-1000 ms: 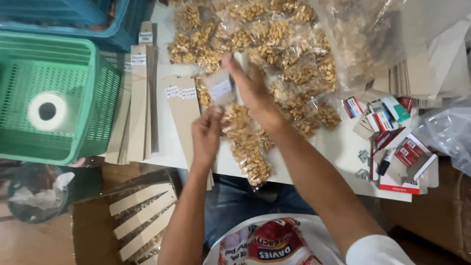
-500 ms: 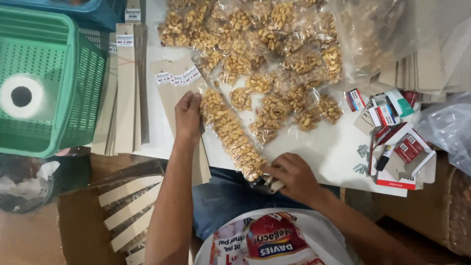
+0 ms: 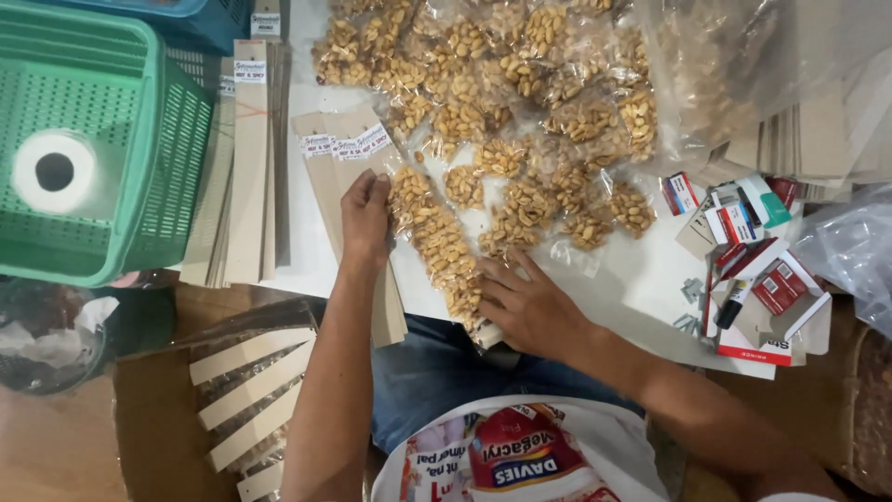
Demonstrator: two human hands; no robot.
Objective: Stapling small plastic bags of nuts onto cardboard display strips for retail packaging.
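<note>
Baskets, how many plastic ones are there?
2. A green basket at the left holds a tape roll; a blue basket sits behind it at the top edge, mostly cut off.

Left hand (image 3: pixel 365 212): palm down, fingers together and extended toward 12 o'clock, pressed flat. Bare left forearm runs back from the wrist toward 6 o'clock, nearly vertical in frame. Right hand (image 3: pixel 530 307): palm down, fingers spread and pointing toward 10 o'clock, also flat, gripping nothing. Bare right forearm trails off toward 4 o'clock. The two hands are apart, left at 10 o'clock of right.
</note>
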